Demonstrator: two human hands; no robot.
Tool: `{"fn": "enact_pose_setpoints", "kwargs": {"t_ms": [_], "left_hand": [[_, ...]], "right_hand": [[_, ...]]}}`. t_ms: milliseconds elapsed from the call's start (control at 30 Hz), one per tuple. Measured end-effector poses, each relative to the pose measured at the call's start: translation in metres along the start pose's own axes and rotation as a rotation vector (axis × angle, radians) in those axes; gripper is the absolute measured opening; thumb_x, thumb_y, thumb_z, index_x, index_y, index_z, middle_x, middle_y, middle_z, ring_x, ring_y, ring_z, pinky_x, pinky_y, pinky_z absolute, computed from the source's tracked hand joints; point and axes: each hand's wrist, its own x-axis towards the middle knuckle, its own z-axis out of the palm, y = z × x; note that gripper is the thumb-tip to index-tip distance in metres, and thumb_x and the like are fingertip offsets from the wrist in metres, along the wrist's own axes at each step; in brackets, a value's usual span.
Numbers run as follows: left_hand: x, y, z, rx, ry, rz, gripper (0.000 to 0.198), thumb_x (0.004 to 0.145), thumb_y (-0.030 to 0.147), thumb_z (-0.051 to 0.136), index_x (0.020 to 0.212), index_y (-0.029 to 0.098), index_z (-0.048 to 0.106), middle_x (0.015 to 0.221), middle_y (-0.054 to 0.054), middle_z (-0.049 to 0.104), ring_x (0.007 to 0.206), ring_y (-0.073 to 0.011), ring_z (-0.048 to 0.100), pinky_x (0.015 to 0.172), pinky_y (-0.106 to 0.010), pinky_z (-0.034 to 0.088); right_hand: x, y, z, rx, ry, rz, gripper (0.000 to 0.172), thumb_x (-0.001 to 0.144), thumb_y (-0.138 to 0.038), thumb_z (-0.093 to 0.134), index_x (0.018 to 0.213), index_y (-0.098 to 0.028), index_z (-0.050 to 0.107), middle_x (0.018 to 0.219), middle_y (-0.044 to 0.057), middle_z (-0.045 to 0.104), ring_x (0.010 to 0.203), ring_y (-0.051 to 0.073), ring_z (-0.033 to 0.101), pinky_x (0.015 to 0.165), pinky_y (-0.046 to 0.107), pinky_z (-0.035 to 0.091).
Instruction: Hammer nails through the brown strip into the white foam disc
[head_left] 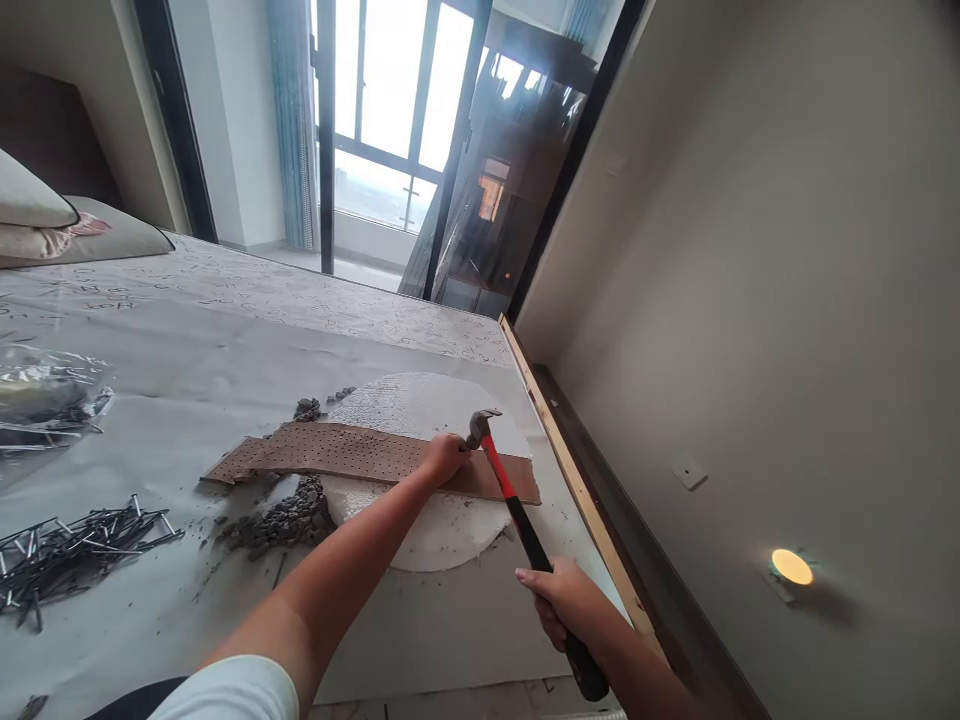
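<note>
A brown board (pixel 352 452) dotted with small holes lies across a round white foam piece (pixel 442 535). My left hand (pixel 446 459) is closed at the board's right part, its fingers pinched; what they hold is too small to make out. My right hand (pixel 566 600) grips the black handle of a claw hammer (pixel 498 465) with a red neck. The hammer's head is just beside my left fingertips, above the board.
A pile of nails (pixel 75 550) lies at the left, below a clear plastic bag (pixel 52 400). Grey rubble (pixel 289 518) sits by the foam. A wooden rail (pixel 574 470) edges the covered surface, next to the wall at the right. Pillows (pixel 75 225) are at the far left.
</note>
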Motion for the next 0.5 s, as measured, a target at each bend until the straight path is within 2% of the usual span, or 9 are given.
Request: {"fn": "enact_pose_setpoints", "kwargs": {"t_ms": [67, 167, 300, 433, 500], "left_hand": [[0.0, 0.0, 0.001, 0.02, -0.006, 0.022, 0.016, 0.072, 0.021, 0.057, 0.071, 0.015, 0.072, 0.084, -0.008, 0.071, 0.079, -0.0195, 0.061, 0.07, -0.027, 0.041], [0.002, 0.0, 0.002, -0.012, -0.005, 0.05, 0.015, 0.07, 0.018, 0.057, 0.069, 0.014, 0.071, 0.083, -0.008, 0.07, 0.079, -0.0194, 0.06, 0.072, -0.028, 0.042], [0.003, -0.004, -0.002, -0.243, 0.055, 0.024, 0.02, 0.064, 0.016, 0.058, 0.082, 0.016, 0.067, 0.075, -0.003, 0.066, 0.071, -0.0149, 0.057, 0.067, -0.025, 0.042], [0.005, -0.01, -0.006, -0.577, 0.17, -0.083, 0.017, 0.064, 0.018, 0.053, 0.08, 0.016, 0.059, 0.064, 0.001, 0.057, 0.059, -0.0114, 0.051, 0.057, -0.023, 0.04], [0.008, -0.011, -0.009, -0.704, 0.164, -0.118, 0.012, 0.065, 0.02, 0.05, 0.075, 0.016, 0.056, 0.059, 0.002, 0.053, 0.054, -0.01, 0.048, 0.054, -0.023, 0.039]], "right_hand": [[-0.001, 0.0, 0.0, 0.008, -0.004, -0.001, 0.034, 0.068, -0.04, 0.057, 0.064, -0.025, 0.027, 0.031, -0.013, 0.03, 0.025, 0.006, 0.026, 0.027, 0.02, 0.025], [-0.007, -0.007, -0.008, 0.016, 0.032, -0.11, 0.036, 0.066, -0.046, 0.057, 0.064, -0.025, 0.028, 0.032, -0.013, 0.028, 0.024, 0.005, 0.026, 0.027, 0.02, 0.023], [-0.008, -0.007, -0.013, 0.009, 0.076, -0.194, 0.036, 0.067, -0.049, 0.057, 0.066, -0.024, 0.032, 0.033, -0.014, 0.028, 0.025, 0.006, 0.027, 0.027, 0.02, 0.023], [0.006, 0.01, -0.002, 0.009, 0.008, -0.045, 0.033, 0.066, -0.041, 0.058, 0.065, -0.024, 0.03, 0.032, -0.014, 0.028, 0.025, 0.006, 0.025, 0.027, 0.021, 0.024], [0.01, 0.016, 0.004, 0.038, -0.025, 0.018, 0.033, 0.065, -0.039, 0.058, 0.064, -0.025, 0.029, 0.033, -0.013, 0.029, 0.026, 0.006, 0.026, 0.027, 0.021, 0.026]]}}
